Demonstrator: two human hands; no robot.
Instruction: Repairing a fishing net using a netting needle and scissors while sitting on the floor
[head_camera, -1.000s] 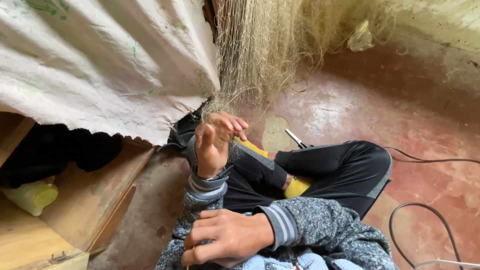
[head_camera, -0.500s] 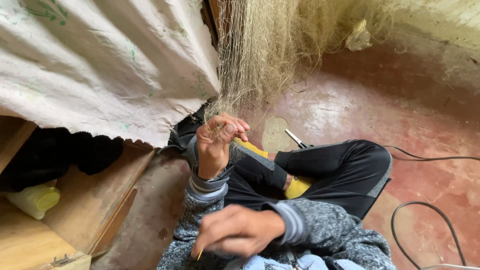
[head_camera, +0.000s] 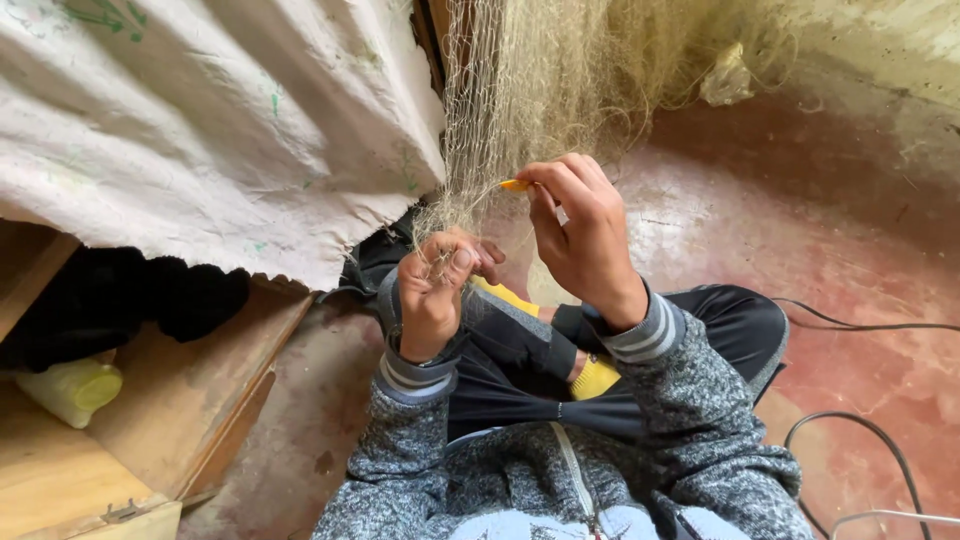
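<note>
Pinching the net's (head_camera: 540, 90) lower edge, left hand (head_camera: 435, 290) fingers pressed together — right hand (head_camera: 585, 235) seemingly nips a yellow needle (head_camera: 514, 184).

one head-worn view looks steeply down from close above the seated person's lap, facing forward toward the hanging pale fishing net (head_camera: 540, 90) and reddish concrete floor (head_camera: 820, 230).

Grey flecked jacket (head_camera: 700, 430), striped cuffs (head_camera: 645, 335), black trousers (head_camera: 740, 325)

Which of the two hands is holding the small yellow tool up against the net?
The right hand, raised higher, pinches the yellow tool at the net. The left hand only bunches net strands.
</note>
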